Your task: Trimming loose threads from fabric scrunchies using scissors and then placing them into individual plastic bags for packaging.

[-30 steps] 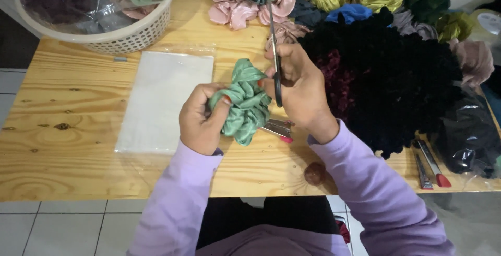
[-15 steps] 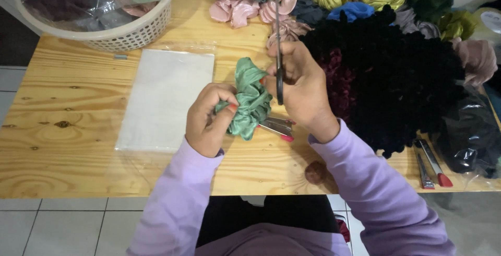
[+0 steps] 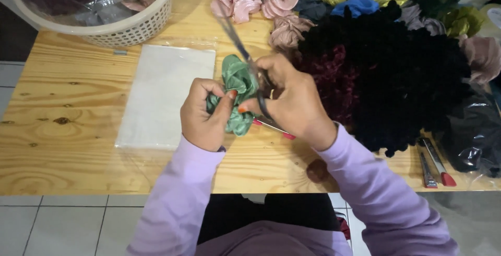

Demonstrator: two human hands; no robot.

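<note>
While the left hand (image 3: 204,116) pinches a green scrunchie (image 3: 237,86), the right hand (image 3: 292,102) grips dark scissors (image 3: 244,55).

Open bare wood along the near edge and far left of the table (image 3: 57,157), wide enough for a hand to slide in; blocked at the back left by the white basket (image 3: 130,26); covered at centre-left by a flat clear plastic bag (image 3: 162,94), low enough to pass over. Crowded on the right by a heap of dark scrunchies (image 3: 396,73), with pastel scrunchies (image 3: 261,0) along the back edge and red-tipped cutters (image 3: 436,162) by the near right corner.
</note>
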